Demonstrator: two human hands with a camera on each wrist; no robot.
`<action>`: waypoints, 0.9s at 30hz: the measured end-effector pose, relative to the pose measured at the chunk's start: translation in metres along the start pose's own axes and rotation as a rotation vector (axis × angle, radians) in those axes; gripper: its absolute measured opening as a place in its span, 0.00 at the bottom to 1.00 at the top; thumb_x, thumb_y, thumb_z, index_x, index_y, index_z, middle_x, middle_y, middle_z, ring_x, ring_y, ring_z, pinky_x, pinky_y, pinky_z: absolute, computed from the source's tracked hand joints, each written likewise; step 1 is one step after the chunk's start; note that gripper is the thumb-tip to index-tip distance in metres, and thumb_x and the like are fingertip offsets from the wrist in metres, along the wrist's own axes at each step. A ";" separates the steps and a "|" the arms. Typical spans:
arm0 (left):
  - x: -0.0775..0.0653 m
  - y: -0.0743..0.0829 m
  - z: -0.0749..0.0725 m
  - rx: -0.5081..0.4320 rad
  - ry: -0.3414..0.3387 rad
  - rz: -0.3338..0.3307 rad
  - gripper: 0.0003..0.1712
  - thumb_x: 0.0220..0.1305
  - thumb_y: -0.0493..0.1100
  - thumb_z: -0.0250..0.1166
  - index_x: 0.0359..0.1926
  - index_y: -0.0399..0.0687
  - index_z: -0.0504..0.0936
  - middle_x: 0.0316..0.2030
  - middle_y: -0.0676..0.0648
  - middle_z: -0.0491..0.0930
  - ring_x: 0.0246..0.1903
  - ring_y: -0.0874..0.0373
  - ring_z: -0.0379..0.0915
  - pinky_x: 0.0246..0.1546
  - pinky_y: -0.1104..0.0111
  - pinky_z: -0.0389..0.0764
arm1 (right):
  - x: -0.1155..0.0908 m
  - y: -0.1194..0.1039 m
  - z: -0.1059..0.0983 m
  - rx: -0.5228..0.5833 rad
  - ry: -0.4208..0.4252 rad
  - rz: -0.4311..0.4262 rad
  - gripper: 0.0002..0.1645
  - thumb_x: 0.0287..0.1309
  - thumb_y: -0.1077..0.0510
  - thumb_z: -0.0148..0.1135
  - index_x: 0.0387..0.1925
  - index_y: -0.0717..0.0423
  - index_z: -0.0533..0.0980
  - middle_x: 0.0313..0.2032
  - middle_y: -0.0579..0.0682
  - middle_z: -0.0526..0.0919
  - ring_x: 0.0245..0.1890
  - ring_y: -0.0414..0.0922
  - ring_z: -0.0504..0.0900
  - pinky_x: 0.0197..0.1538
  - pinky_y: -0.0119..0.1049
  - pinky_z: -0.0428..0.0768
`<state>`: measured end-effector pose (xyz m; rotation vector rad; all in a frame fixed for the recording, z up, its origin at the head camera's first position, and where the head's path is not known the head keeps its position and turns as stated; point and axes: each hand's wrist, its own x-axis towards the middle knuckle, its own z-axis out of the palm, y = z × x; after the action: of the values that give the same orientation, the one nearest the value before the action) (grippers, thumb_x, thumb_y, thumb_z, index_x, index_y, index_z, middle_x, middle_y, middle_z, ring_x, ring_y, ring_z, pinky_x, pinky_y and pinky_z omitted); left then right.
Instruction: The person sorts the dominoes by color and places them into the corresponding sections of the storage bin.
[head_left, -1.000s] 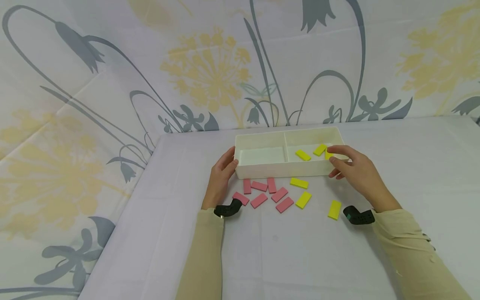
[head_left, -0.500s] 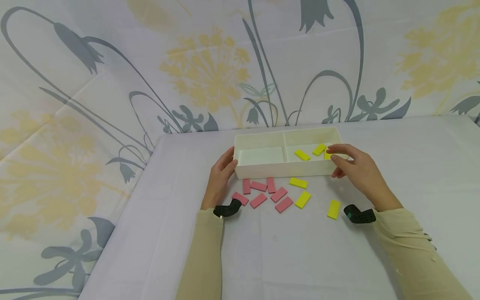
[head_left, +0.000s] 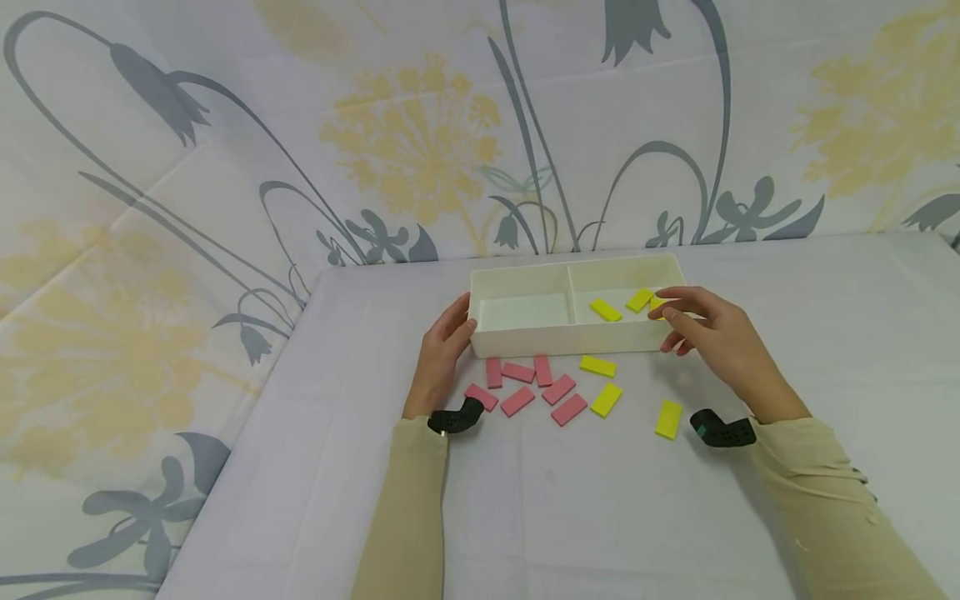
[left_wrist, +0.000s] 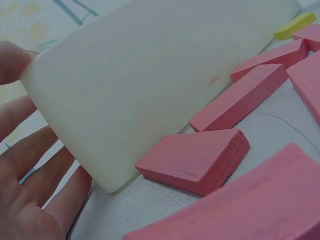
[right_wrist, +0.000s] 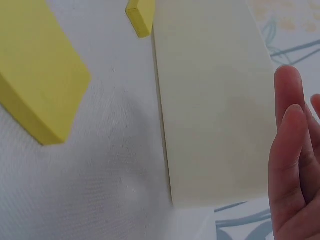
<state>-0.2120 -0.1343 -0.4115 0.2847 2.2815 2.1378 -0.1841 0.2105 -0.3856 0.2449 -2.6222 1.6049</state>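
A white two-compartment box (head_left: 525, 342) stands towards the back of the table. My left hand (head_left: 437, 360) grips its left end, the thumb at the front corner and the fingers along the side, as the left wrist view also shows. Over the front wall at the right end, my right hand (head_left: 720, 337) holds nothing, its fingers loosely bent. A yellow block (head_left: 605, 311) and two more lie in the right compartment, one partly hidden by my right fingers. The left compartment has no block in it.
Several pink blocks (head_left: 569, 410) lie loose before the box, close to its front wall (left_wrist: 110, 90). A yellow block (head_left: 668, 419) and two others lie further right on the white cloth (head_left: 547, 517). Behind stands a flower-patterned fabric (head_left: 442, 125).
My right hand has drawn slightly to the right, away from the yellow block in the compartment, and its fingers have shifted. The left hand, the box and the loose blocks stay put.
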 end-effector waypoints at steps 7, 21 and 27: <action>0.002 -0.005 -0.001 -0.011 0.004 0.000 0.28 0.63 0.47 0.54 0.64 0.51 0.61 0.62 0.48 0.61 0.62 0.54 0.55 0.57 0.61 0.62 | -0.001 -0.004 -0.001 0.089 -0.031 -0.023 0.20 0.62 0.49 0.48 0.53 0.50 0.69 0.42 0.52 0.78 0.31 0.45 0.80 0.32 0.34 0.77; 0.007 -0.016 -0.004 -0.018 0.006 0.006 0.28 0.63 0.48 0.54 0.64 0.54 0.61 0.62 0.50 0.61 0.62 0.56 0.55 0.57 0.61 0.62 | 0.003 0.001 0.005 0.029 -0.431 0.008 0.21 0.61 0.48 0.51 0.53 0.51 0.69 0.45 0.54 0.77 0.40 0.50 0.78 0.40 0.43 0.77; 0.002 -0.002 0.000 0.007 0.009 -0.008 0.28 0.64 0.48 0.53 0.64 0.51 0.61 0.63 0.48 0.61 0.62 0.53 0.55 0.57 0.61 0.62 | 0.002 0.004 0.011 -0.003 -0.505 0.033 0.21 0.59 0.52 0.53 0.54 0.54 0.69 0.45 0.53 0.77 0.37 0.51 0.77 0.39 0.39 0.77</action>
<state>-0.2143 -0.1344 -0.4136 0.2663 2.2913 2.1328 -0.1859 0.2026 -0.3933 0.6944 -2.9932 1.7366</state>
